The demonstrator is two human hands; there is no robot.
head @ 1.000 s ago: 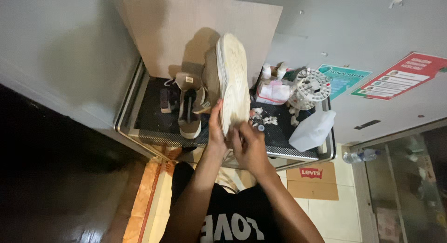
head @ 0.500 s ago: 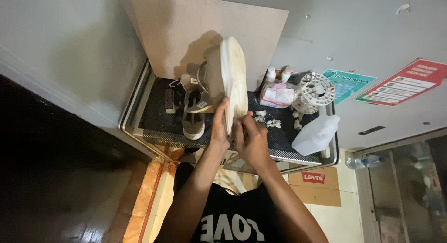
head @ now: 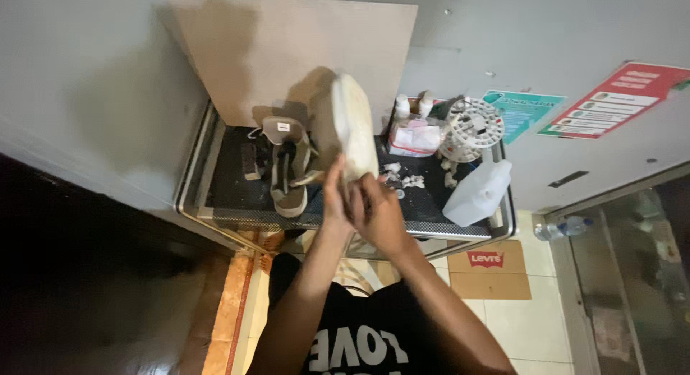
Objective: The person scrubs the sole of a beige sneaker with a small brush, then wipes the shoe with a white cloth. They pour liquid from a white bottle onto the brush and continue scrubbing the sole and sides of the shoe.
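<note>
A grey wall is backing a low black-topped metal table [head: 237, 210] with a chrome rim, and pale floor tiles are showing beneath it. Nearest the camera, the person's two forearms are rising from a black printed shirt and meeting over the table's front edge. The left hand [head: 335, 197] is gripping the near end of a cream-soled, taupe fabric sneaker [head: 350, 131], fingers wrapped around its edge, seemingly to steady it. The right hand [head: 379, 211] is curling against the same end just beside the left; whether it is pinching something small or only pressing on the sole I cannot tell. The sneaker is being held up off the table with its pale sole turned toward the camera, probably so the underside faces the person. Its long axis is running from the hands away toward the wall, the far end pointing up and slightly left.

Just behind, the matching taupe high-top sneaker [head: 289, 167] is standing on the tabletop, toe toward the front rim. To the right, small white crumpled scraps [head: 402, 175] are lying near a translucent white plastic jug [head: 478, 194] on its side. Farther back, a white round wire reel [head: 471, 128] and a pink-and-white soft packet [head: 415, 138] are sitting against the wall, under a tan board [head: 287, 52].
</note>
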